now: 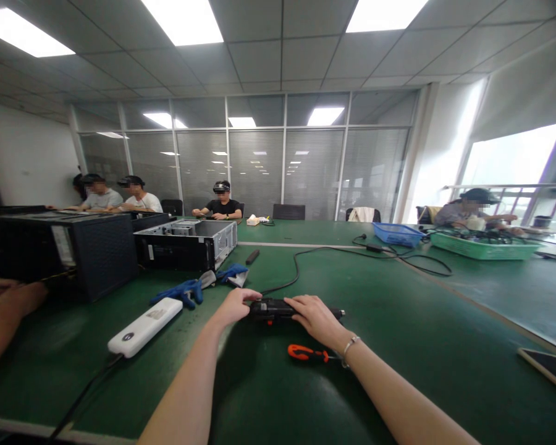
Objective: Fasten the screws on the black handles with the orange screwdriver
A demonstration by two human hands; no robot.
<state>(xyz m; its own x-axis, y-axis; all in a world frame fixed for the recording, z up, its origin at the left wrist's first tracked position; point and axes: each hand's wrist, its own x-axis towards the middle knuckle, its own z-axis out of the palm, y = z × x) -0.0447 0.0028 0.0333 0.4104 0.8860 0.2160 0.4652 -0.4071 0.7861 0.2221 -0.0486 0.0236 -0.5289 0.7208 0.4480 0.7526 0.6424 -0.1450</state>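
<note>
In the centre of the frame, your left hand (234, 306) touches one end of the black power tool (272, 309) and your right hand (315, 317) lies over its right half, presumably to steady it, though whether either clamps it cannot be told.

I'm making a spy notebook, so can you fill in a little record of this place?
Left hand: at the left end of a black tool
Right hand: over the tool's right part
Closer than the tool: orange-and-black screwdriver
Further left: white box with a black cord; blue gloves
Table: green
</note>
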